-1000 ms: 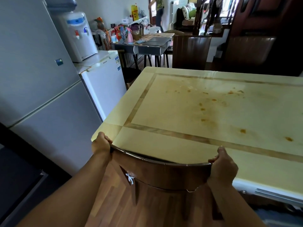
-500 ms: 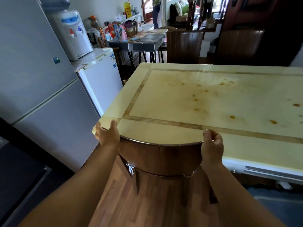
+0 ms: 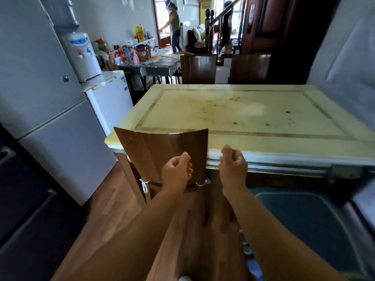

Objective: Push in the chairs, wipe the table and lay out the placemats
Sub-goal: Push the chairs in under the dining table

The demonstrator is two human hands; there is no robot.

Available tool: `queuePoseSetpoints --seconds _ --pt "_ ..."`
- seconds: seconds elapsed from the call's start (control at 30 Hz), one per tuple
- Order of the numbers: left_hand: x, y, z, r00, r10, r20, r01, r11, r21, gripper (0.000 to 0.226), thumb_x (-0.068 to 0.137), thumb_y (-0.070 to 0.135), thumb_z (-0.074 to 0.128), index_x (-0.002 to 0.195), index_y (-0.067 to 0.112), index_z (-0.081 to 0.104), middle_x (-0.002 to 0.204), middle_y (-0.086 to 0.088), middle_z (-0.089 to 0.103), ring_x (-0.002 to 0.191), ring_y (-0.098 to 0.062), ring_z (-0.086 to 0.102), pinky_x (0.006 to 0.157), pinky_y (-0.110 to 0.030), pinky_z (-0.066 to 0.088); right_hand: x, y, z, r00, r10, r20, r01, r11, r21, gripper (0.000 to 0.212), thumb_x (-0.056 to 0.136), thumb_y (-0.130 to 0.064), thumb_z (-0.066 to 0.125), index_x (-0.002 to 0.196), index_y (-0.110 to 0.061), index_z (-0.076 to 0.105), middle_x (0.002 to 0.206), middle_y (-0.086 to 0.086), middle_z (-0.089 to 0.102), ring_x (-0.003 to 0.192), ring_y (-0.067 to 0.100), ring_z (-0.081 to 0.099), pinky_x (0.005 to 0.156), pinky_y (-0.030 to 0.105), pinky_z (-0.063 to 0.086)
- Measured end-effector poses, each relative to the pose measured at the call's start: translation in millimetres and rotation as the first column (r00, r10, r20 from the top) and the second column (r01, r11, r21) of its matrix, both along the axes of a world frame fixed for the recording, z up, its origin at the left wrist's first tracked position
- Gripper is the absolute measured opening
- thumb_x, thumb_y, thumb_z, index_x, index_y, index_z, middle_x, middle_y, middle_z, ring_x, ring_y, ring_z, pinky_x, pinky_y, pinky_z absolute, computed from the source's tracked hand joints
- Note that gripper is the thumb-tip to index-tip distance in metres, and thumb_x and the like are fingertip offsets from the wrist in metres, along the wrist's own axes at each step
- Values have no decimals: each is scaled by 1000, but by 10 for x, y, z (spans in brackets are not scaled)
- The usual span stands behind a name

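**A:** Chair (image 3: 162, 153) first: its brown curved back stands against the near edge of the table (image 3: 284, 145), at the left corner, with the top of the back just above the tabletop. I'd judge this 1 pushed in.

**B:** So which step is in hand?

**A:** The chairs step, by my reading, at its close for this seat. 2 more chair backs (image 3: 198, 68) stand at the far side, and I cannot tell how far in they sit. No cloth and no placemats show anywhere in view.

**B:** And the hands?

**A:** Both are off the chair. The left hand (image 3: 177, 172) hangs in front of the chair back, fingers loosely curled, gripping nothing. The right hand (image 3: 233, 166) is just beside the chair's right edge, in front of the table's metal rail, fingers also loosely curled around nothing. Whether either brushes the wood I cannot tell.

**B:** Next move?

**A:** Probably checking the far chairs, then finding a cloth. The tabletop carries scattered brown stains (image 3: 235, 123) across its middle and right part, so wiping will need passes over that whole inner panel before any mats go down.

**B:** Anything in the way?

**A:** A white fridge (image 3: 109, 102) stands close to the table's left end, so that side is tight.
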State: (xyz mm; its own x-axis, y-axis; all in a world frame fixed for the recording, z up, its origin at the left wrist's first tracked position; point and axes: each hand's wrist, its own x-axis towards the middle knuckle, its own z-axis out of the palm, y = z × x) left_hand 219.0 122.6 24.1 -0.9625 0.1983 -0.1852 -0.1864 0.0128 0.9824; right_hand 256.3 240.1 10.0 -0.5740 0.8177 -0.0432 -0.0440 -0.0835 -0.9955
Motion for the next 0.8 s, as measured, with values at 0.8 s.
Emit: queuePoseSetpoints --seconds 0.8 --pt "3083 1879 -381 940 -325 -108 308 939 -152 27 93 26 53 68 17 61 63 1 62 65 -18 56 66 -32 44 3518 1809 189 964 -259 66 238 944 230 25 100 -29 41 83 -31 59 101 7 71 88 25 64 83 38 50"
